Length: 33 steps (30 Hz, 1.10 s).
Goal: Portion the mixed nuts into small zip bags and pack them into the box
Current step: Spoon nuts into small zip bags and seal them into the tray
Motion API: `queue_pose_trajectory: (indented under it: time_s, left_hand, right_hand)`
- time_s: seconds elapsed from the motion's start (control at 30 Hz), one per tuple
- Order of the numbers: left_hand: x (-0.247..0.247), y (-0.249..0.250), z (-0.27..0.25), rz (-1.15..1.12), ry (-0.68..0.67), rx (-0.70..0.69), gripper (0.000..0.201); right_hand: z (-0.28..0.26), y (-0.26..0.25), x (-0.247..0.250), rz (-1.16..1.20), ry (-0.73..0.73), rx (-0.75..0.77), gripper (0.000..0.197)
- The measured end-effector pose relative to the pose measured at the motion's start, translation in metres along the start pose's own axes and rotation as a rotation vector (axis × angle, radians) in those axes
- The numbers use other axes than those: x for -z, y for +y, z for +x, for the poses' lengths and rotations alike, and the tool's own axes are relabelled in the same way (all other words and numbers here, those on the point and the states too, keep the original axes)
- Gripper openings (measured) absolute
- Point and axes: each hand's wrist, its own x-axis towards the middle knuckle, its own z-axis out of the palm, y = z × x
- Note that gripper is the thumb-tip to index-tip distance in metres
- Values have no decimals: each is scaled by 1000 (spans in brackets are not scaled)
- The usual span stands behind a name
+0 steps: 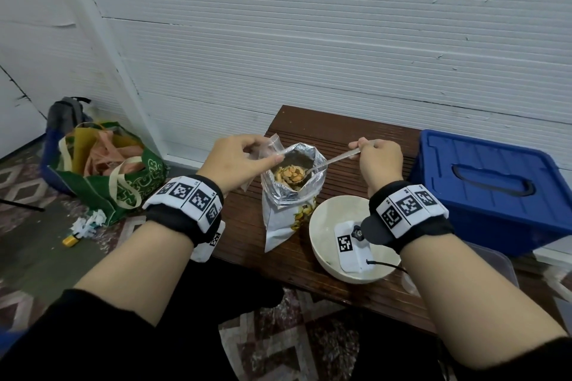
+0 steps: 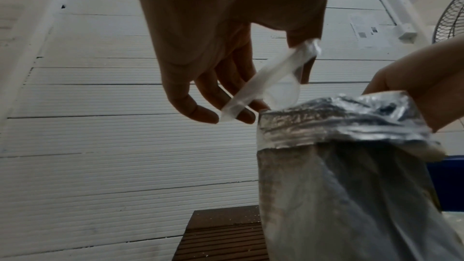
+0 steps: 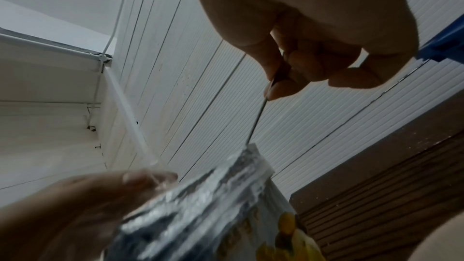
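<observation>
Nuts heaped in the open mouth of a foil-lined pouch, standing upright on a dark slatted wooden table. Left hand beside the pouch's left rim, thumb and fingers pinching a small clear zip bag by its top edge; from the left wrist view, zip bag seen hanging between the fingertips, its lower end just at the crinkled foil rim. Right hand on the other side, fingers curled tight round the handle of a metal spoon, bowl of the spoon dipped into the pouch and loaded with nuts; from the right wrist view, thin handle running down from the pinched fingers into the foil mouth. Just in front of the pouch, white bowl on the table, largely covered by the right wrist's band and tag. Blue plastic box with its lid on, at the right end of the table, near the right hand but apart from it. On the floor to the left, green tote bag stuffed with cloth, grey backpack behind it, scraps of paper and a small yellow object nearby. White ribbed wall panels behind everything.
</observation>
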Motion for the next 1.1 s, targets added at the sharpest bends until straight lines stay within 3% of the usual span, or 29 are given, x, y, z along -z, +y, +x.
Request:
queue_pose_trajectory:
  time_s: [0.23,0.4,0.83,0.97,1.1]
  left_hand:
    - [8,8,6,146,-112,-54,23]
    - [5,13,10,271,-164,-101,44]
    - [-19,22,16,359,-122,-99,49]
    - [-24,22,14,290,-66,-87,30]
    - [-23,17,13,181,4,-16,33]
  right_hand:
    - [12,-18,15,18,77,68,32]
    - [17,-30,25,8,88,117,36]
    - [8,-34,7,-85,-62,174,30]
    - [2,-36,4,37,-175,322,26]
    - [-2,-39,13,97,-256,517,22]
